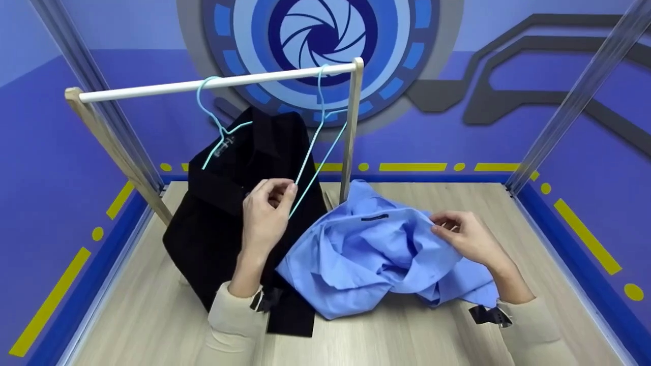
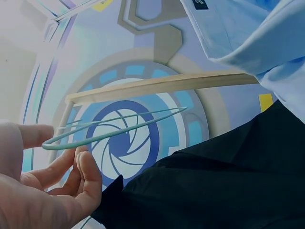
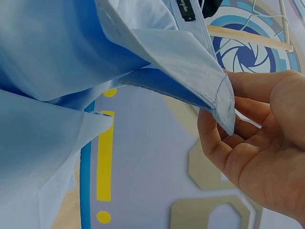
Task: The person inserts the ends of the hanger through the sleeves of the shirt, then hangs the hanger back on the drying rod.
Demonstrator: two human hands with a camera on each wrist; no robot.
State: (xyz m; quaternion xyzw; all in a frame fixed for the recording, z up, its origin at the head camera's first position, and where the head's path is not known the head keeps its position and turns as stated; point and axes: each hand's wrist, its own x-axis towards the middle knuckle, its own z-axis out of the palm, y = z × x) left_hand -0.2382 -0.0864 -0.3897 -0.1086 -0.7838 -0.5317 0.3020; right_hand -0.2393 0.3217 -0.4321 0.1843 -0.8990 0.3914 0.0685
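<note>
A light blue shirt lies bunched on the table, its neck opening facing up and a small dark label inside. At its right side, my right hand pinches a stitched corner of the shirt's edge between thumb and fingers. My left hand holds the side of a bare turquoise hanger with thumb and fingertips. This hanger slants down from the rail, its near end by the thumb in the left wrist view. Behind the left hand hangs a black shirt on a second turquoise hanger.
A white rail on wooden posts carries both hangers. The black shirt's lower part drapes onto the wooden table and meets the blue shirt. Blue-purple printed walls and metal corner posts enclose the table.
</note>
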